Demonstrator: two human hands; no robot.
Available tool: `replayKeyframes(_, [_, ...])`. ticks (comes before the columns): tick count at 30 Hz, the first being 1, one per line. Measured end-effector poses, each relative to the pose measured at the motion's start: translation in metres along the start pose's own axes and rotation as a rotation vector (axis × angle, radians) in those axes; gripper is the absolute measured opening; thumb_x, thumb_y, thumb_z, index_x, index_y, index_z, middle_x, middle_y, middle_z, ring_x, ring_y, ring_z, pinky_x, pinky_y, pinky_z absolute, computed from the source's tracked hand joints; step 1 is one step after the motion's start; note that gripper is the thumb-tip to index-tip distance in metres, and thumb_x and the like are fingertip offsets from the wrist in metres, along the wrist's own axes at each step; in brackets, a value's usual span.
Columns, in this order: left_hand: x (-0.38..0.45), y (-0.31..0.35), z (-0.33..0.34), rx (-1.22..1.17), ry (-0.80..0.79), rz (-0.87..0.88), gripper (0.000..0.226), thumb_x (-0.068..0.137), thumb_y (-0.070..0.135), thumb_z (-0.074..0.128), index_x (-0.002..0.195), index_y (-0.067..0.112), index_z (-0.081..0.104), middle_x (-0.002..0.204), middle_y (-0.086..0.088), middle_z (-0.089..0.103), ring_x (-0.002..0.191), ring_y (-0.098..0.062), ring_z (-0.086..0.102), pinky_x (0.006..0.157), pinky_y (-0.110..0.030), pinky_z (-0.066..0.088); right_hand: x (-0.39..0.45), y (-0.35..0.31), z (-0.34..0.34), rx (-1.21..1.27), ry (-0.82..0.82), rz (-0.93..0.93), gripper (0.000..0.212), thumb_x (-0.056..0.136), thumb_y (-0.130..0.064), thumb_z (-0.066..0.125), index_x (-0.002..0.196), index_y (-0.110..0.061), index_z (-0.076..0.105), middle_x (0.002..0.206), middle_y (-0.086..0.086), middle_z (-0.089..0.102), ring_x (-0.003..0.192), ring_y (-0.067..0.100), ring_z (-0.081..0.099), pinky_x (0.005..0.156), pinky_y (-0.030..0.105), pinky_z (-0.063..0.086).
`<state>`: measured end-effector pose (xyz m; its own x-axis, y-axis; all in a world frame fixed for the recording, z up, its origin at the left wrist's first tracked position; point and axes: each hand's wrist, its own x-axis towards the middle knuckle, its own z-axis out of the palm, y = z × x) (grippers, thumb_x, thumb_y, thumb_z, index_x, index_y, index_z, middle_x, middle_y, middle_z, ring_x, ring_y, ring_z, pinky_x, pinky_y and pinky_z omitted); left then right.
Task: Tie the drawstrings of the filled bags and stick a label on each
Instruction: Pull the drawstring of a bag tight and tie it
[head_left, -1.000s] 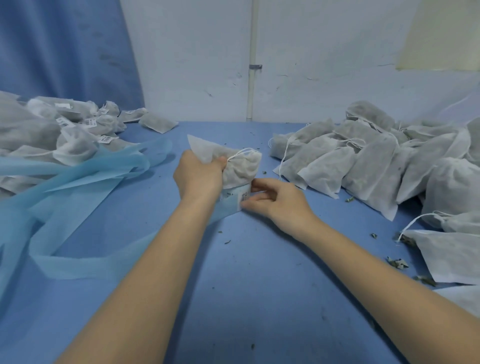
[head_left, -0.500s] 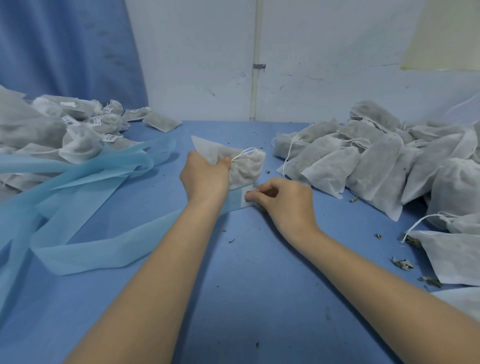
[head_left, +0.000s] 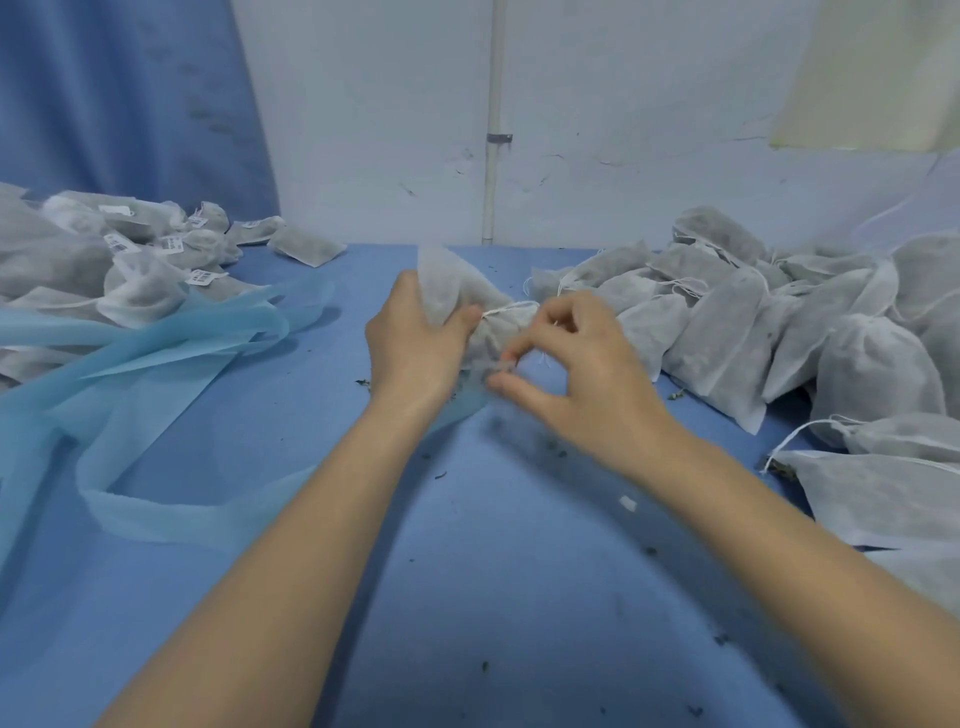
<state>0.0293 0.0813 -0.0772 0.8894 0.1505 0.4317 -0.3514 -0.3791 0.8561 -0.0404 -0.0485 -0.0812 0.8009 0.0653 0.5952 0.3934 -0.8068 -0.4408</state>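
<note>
A filled white drawstring bag is lifted a little above the middle of the blue table. My left hand grips it around the gathered neck, where the white drawstring is tied. My right hand pinches a small blurred label between thumb and fingers, just below and right of the bag. The light blue label backing strip trails away to the left under my left forearm.
A heap of filled bags without labels covers the right side. Labelled bags are piled at the back left. Bits of dried herb and a small white scrap lie on the table.
My left hand has raised and turned the bag. My right hand has come up off the backing strip with the label pinched in it.
</note>
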Motion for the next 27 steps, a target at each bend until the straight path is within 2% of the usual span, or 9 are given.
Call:
replayKeyframes(3, [-0.01, 0.009, 0.005, -0.028, -0.133, 0.059, 0.022, 0.079, 0.026, 0.071, 0.093, 0.016, 0.057, 0.085, 0.008, 0.06, 0.081, -0.014, 0.054, 0.058, -0.017, 0.038, 0.009, 0.004, -0.022, -0.037, 0.094, 0.015, 0.016, 0.08, -0.023, 0.076, 0.09, -0.011, 0.072, 0.099, 0.001, 0.042, 0.098, 0.022, 0.042, 0.083, 0.017, 0.029])
replayKeyframes(5, [-0.016, 0.016, 0.006, -0.067, -0.211, 0.064, 0.018, 0.077, 0.027, 0.072, 0.085, 0.029, 0.057, 0.083, 0.014, 0.061, 0.077, -0.006, 0.056, 0.059, -0.012, 0.041, 0.012, 0.008, -0.033, -0.063, 0.1, 0.034, 0.018, 0.08, -0.023, 0.076, 0.092, -0.011, 0.073, 0.102, 0.001, 0.043, 0.101, 0.023, 0.043, 0.086, 0.014, 0.029])
replayKeyframes(7, [-0.021, 0.023, 0.007, -0.118, -0.254, 0.054, 0.021, 0.075, 0.026, 0.074, 0.082, 0.033, 0.056, 0.083, 0.016, 0.062, 0.08, -0.005, 0.058, 0.066, -0.017, 0.045, 0.014, 0.012, -0.041, -0.083, 0.08, 0.058, 0.018, 0.079, -0.023, 0.077, 0.092, -0.011, 0.072, 0.104, 0.002, 0.044, 0.106, 0.023, 0.045, 0.089, 0.015, 0.029])
replayKeyframes(11, [-0.025, 0.032, 0.008, -0.188, -0.3, 0.03, 0.026, 0.076, 0.019, 0.076, 0.098, 0.018, 0.063, 0.096, 0.005, 0.068, 0.092, -0.015, 0.064, 0.079, -0.032, 0.052, 0.011, 0.017, -0.05, -0.005, 0.033, 0.163, 0.017, 0.077, -0.025, 0.078, 0.088, -0.017, 0.069, 0.11, 0.0, 0.048, 0.103, 0.007, 0.042, 0.082, -0.001, 0.027])
replayKeyframes(14, [-0.027, 0.036, 0.007, -0.236, -0.341, 0.024, 0.027, 0.078, 0.011, 0.074, 0.103, 0.009, 0.065, 0.1, -0.004, 0.07, 0.095, -0.022, 0.065, 0.087, -0.044, 0.052, 0.009, 0.019, -0.05, 0.107, 0.054, 0.237, 0.035, 0.074, -0.024, 0.081, 0.1, -0.022, 0.057, 0.112, -0.001, 0.056, 0.096, 0.007, 0.053, 0.086, 0.017, 0.043])
replayKeyframes(17, [-0.029, 0.039, 0.006, -0.326, -0.381, -0.013, 0.031, 0.068, 0.012, 0.077, 0.097, 0.004, 0.067, 0.093, -0.006, 0.071, 0.085, -0.022, 0.066, 0.081, -0.041, 0.053, 0.01, 0.017, -0.054, 0.381, 0.007, 0.348, 0.065, 0.073, -0.017, 0.082, 0.126, -0.023, 0.045, 0.106, -0.008, 0.061, 0.092, 0.01, 0.064, 0.08, 0.024, 0.054])
replayKeyframes(19, [-0.029, 0.04, 0.005, -0.427, -0.416, -0.072, 0.039, 0.058, 0.018, 0.073, 0.093, 0.0, 0.067, 0.088, -0.01, 0.07, 0.08, -0.024, 0.065, 0.077, -0.043, 0.052, 0.012, 0.019, -0.056, 0.441, -0.064, 0.345, 0.051, 0.077, -0.012, 0.078, 0.122, -0.019, 0.056, 0.099, -0.006, 0.069, 0.091, 0.012, 0.068, 0.084, 0.028, 0.056])
replayKeyframes(22, [-0.031, 0.041, 0.005, -0.419, -0.47, -0.066, 0.051, 0.053, 0.02, 0.083, 0.1, 0.006, 0.067, 0.097, -0.007, 0.073, 0.092, -0.022, 0.069, 0.084, -0.042, 0.055, 0.013, 0.021, -0.058, 0.476, -0.082, 0.317, 0.034, 0.079, -0.011, 0.076, 0.111, -0.015, 0.068, 0.099, 0.001, 0.074, 0.093, 0.013, 0.07, 0.089, 0.033, 0.055])
replayKeyframes(27, [-0.031, 0.037, 0.007, -0.417, -0.432, -0.083, 0.057, 0.06, 0.003, 0.085, 0.111, 0.008, 0.059, 0.103, -0.005, 0.071, 0.097, -0.02, 0.068, 0.087, -0.039, 0.055, 0.011, 0.023, -0.055, 0.649, -0.052, 0.328, 0.01, 0.086, -0.02, 0.069, 0.095, -0.017, 0.074, 0.086, -0.006, 0.075, 0.082, 0.005, 0.068, 0.076, 0.023, 0.053])
